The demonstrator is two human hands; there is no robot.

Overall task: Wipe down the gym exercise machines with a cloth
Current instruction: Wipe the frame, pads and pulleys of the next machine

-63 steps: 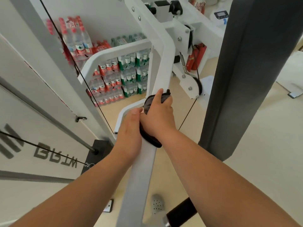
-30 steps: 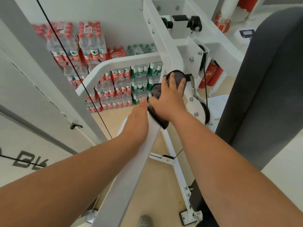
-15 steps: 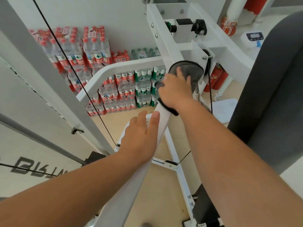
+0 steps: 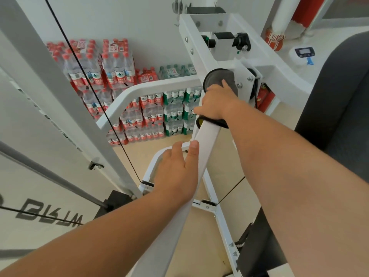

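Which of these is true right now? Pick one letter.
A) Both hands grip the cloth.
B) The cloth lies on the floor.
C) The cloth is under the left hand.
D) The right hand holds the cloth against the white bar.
D: the right hand wraps the dark cloth around the white bar, while the left hand rests bare on the bar lower down.

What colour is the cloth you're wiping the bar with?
Dark grey; the cloth shows best in the head view, under the right hand.
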